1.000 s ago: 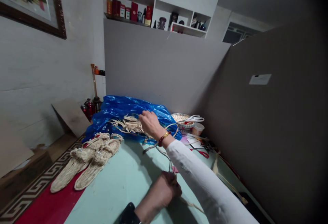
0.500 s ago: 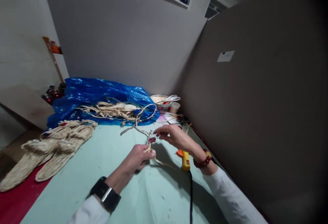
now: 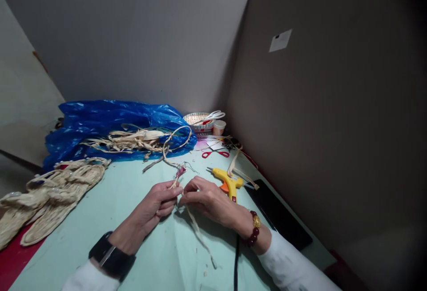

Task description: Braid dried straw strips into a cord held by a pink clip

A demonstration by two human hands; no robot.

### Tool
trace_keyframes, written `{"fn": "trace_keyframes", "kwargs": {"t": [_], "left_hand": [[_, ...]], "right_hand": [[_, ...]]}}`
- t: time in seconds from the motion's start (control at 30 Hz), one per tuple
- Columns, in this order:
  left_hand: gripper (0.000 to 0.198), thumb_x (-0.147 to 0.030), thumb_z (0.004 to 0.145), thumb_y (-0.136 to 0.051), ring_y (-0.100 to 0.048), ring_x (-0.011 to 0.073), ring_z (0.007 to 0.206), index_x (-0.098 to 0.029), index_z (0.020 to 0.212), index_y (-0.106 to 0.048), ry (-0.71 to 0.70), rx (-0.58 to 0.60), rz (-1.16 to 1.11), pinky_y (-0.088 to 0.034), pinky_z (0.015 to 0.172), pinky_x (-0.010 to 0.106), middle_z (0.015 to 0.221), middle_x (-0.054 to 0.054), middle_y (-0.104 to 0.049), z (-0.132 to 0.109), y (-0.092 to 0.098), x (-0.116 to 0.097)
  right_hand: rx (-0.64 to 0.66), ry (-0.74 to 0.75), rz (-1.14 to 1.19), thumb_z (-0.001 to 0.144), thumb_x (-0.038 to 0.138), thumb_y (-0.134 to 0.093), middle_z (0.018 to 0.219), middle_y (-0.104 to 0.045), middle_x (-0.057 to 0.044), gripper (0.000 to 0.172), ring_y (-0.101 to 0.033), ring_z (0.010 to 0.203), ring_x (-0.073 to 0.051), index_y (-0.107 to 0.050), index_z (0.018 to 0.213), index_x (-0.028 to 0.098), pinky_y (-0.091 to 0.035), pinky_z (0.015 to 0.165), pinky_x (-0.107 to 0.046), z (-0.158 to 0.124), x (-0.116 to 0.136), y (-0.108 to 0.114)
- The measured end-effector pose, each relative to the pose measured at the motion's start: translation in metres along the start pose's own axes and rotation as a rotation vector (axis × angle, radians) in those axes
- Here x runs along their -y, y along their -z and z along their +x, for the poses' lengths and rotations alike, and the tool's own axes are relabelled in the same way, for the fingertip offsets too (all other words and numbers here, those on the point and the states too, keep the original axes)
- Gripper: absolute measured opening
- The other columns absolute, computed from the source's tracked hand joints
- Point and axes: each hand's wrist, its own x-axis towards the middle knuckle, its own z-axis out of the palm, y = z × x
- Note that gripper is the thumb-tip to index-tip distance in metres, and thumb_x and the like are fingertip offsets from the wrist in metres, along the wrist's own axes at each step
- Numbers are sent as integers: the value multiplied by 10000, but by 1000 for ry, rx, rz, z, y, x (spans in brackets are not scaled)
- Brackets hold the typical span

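My left hand [image 3: 163,201] pinches a pale straw cord between thumb and forefinger. A small dark red piece [image 3: 180,172] is on the cord just above that grip. Beyond it the cord curves into a loose loop [image 3: 166,149] that reaches the straw pile. Close beside, the fingers of my right hand [image 3: 211,200] are closed on a straw strand [image 3: 196,229], whose loose tail trails down over the table. The exact pinch point is partly hidden by the fingers. Right of this hand lies a yellow glue gun [image 3: 230,179] with an orange trigger and black cord.
Woven straw slippers [image 3: 63,193] lie at left. Behind, a blue plastic bag [image 3: 110,113] carries a straw pile [image 3: 136,140]. Further right are a basket [image 3: 198,120], a paper cup [image 3: 219,127], red-handled scissors [image 3: 215,153] and a black flat object [image 3: 280,215]. Grey partitions enclose the table.
My right hand has come down from beside the red piece to the strand near my left hand. The view has tilted down and turned right, showing the scissors and more of the glue gun.
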Motion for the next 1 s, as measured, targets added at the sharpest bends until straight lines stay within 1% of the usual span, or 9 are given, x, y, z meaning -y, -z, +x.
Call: {"fn": "trace_keyframes", "kwargs": {"t": [0.17,0.27,0.33,0.5,0.6,0.7,0.77,0.87,1.0], "left_hand": [[244,-321,733,-712,-116,-3,422,-128,781,-570,20,0,26,-78,367,174,569,-97,-324,-2,-3,-1],[285,-364,688,-723,-139,-4,392,-125,756,-584,38,-32,92,-65,359,179,513,-100,-333,-2,-8,-2],[277,-357,669,-726,-146,0,391,-137,742,-574,42,-69,139,-61,359,174,507,-103,-330,-2,-10,-3],[265,-352,689,-713,-124,8,386,-175,721,-519,80,-100,171,-55,351,173,508,-123,-281,-1,-12,-2],[269,-361,695,-694,-129,2,378,-173,667,-505,59,-78,176,-50,345,175,521,-109,-324,0,-12,-2],[232,-325,695,-681,-148,-8,359,-155,653,-529,57,-43,233,-50,336,184,552,-80,-416,0,-13,-3],[239,-347,718,-680,-139,-9,359,-151,692,-545,66,-37,250,-56,335,187,566,-77,-427,0,-13,-3],[279,-378,730,-702,-95,0,378,-168,722,-518,85,-71,226,-58,343,182,527,-116,-312,0,-11,-2],[313,-362,741,-707,-78,15,413,-187,679,-455,78,-101,188,-62,355,175,520,-128,-227,0,-9,0]], "right_hand": [[-86,27,128,909,227,-565,944,-629,-69,159,-522,904,-163,-693,985,173,-438,799,-282,2,6,4],[-180,0,309,875,206,-617,1000,-658,-69,100,-549,967,-169,-695,930,176,-435,890,-316,6,15,9],[-235,-48,469,875,188,-614,1010,-681,-64,91,-579,977,-166,-693,920,175,-439,910,-319,7,20,11],[-301,-260,795,904,225,-571,944,-679,-59,118,-617,921,-166,-667,919,159,-464,866,-311,6,28,12],[-322,-321,908,906,243,-563,895,-641,-43,105,-599,854,-149,-628,908,161,-461,805,-289,6,31,11],[-360,-338,979,904,250,-563,779,-609,-17,96,-575,731,-121,-586,870,163,-450,728,-267,6,31,9],[-407,-362,1020,907,262,-558,663,-557,16,107,-521,618,-96,-568,859,167,-426,641,-241,7,29,6],[-504,-401,1126,895,272,-575,575,-420,64,109,-349,487,-55,-553,843,179,-311,484,-186,7,25,7],[-643,-468,1302,856,231,-616,559,-245,94,103,-151,457,-46,-520,842,196,-158,402,-156,5,24,21]]}}
